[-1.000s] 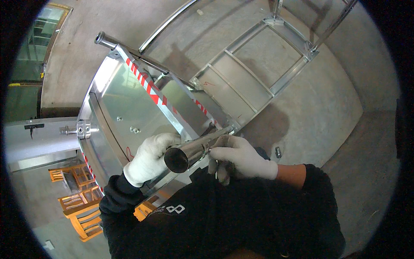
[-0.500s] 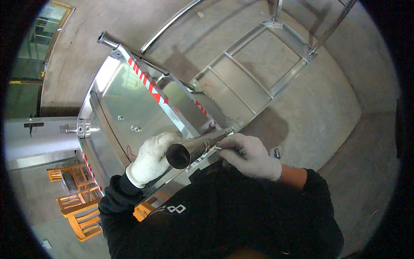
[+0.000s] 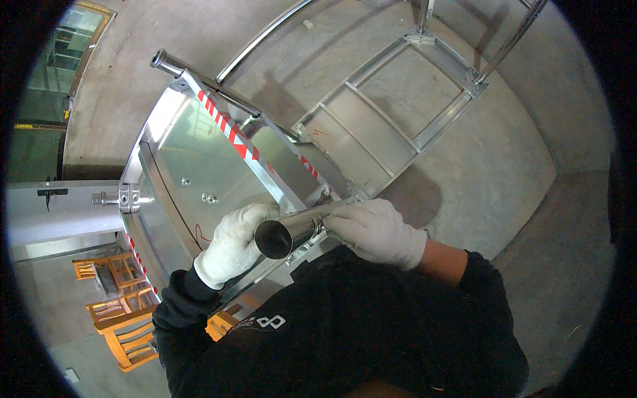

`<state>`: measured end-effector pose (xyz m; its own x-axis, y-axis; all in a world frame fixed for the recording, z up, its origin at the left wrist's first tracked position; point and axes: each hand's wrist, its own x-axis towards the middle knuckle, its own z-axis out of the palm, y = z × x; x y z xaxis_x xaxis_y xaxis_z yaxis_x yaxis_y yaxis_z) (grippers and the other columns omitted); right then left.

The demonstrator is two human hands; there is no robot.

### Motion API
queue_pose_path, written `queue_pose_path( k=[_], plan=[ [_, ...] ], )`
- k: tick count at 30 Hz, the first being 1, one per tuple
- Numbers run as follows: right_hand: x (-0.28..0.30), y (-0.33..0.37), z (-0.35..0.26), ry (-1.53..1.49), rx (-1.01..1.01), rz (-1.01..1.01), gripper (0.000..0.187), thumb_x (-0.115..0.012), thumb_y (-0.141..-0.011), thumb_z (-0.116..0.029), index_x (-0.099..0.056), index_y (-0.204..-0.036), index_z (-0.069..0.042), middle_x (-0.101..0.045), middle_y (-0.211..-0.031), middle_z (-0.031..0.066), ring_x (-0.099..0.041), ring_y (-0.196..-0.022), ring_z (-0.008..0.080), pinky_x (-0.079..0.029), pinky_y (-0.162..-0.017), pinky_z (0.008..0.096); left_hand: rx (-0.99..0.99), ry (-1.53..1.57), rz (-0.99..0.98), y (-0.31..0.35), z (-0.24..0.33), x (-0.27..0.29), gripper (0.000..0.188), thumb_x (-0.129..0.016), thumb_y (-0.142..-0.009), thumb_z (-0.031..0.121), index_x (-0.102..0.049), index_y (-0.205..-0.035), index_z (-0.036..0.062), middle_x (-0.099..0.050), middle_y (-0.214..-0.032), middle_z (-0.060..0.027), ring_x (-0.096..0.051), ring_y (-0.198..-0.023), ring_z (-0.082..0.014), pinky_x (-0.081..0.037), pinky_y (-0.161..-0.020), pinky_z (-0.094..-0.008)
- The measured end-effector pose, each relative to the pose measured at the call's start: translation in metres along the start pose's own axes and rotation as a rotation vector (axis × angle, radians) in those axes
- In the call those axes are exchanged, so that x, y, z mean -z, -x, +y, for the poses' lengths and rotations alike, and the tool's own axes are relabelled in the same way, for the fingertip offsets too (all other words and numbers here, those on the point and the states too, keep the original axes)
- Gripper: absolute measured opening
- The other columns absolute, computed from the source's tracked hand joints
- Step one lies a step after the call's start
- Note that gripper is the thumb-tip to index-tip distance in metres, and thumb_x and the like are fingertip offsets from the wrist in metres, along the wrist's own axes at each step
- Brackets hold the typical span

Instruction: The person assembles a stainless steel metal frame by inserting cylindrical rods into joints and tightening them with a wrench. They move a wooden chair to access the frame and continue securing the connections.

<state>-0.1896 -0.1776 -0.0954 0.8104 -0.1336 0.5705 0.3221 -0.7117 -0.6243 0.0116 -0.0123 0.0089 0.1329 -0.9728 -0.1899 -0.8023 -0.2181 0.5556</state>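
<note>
A shiny round metal tube [image 3: 275,239], its dark open end facing me, lies along the near edge of a metal frame. My left hand [image 3: 232,242], in a white knitted glove, is closed against the tube's left side near that open end; its fingertips are partly hidden behind the tube. On the other side, my gloved right hand [image 3: 375,232] bends over the tube close to a small metal fitting [image 3: 317,227]. Its fingers are pressed together, and whatever is between them is hidden. Red-and-white striped tape [image 3: 227,126] marks the frame bar running away from the hands.
A metal panel [image 3: 199,156] with several bolts fills the frame's left side. A ladder-like metal frame [image 3: 381,123] stretches across the concrete floor to the upper right, with upright posts. Wooden chairs [image 3: 126,335] stand at lower left, and a glazed window [image 3: 56,86] is at upper left.
My right hand has moved left and slightly up onto the tube by the fitting; a small shiny metal piece seen at its fingertips is now hidden. My left hand stays in place.
</note>
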Motion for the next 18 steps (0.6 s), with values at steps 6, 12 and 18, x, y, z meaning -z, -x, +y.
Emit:
queue_pose_path(
  k=[6, 12, 18],
  plan=[
    [0.008, -0.005, -0.008, 0.015, -0.047, -0.124, 0.022, -0.065, -0.079, -0.008, -0.061, -0.100, -0.005, -0.067, -0.096, 0.0131, -0.067, -0.079, 0.0295, -0.054, -0.061, 0.0372, -0.019, 0.032, 0.023, -0.001, 0.000, -0.003, 0.026, -0.068, -0.081, 0.013, -0.059, -0.105, 0.0068, -0.065, -0.099, -0.0158, -0.063, -0.090, -0.0388, -0.050, -0.074, -0.0447],
    [0.008, -0.016, -0.032, -0.936, -0.818, -0.042, 0.018, -0.060, -0.094, -0.020, -0.056, -0.099, -0.002, -0.067, -0.084, 0.0128, -0.066, -0.060, 0.0245, -0.055, -0.054, 0.0337, -0.060, -0.052, 0.074, 0.002, -0.003, -0.008, 0.027, -0.069, -0.079, 0.012, -0.060, -0.104, 0.0075, -0.065, -0.097, -0.0148, -0.064, -0.088, -0.0385, -0.051, -0.072, -0.0439],
    [0.001, -0.010, -0.037, -1.709, -1.240, -0.058, 0.032, -0.054, -0.098, -0.028, -0.050, -0.117, -0.003, -0.065, -0.085, 0.0117, -0.066, -0.063, 0.0192, -0.057, -0.053, 0.0336, -0.060, -0.078, 0.113, 0.003, -0.001, -0.011, 0.029, -0.068, -0.079, 0.012, -0.060, -0.106, 0.0080, -0.064, -0.096, -0.0153, -0.063, -0.087, -0.0390, -0.051, -0.071, -0.0440]
  ],
)
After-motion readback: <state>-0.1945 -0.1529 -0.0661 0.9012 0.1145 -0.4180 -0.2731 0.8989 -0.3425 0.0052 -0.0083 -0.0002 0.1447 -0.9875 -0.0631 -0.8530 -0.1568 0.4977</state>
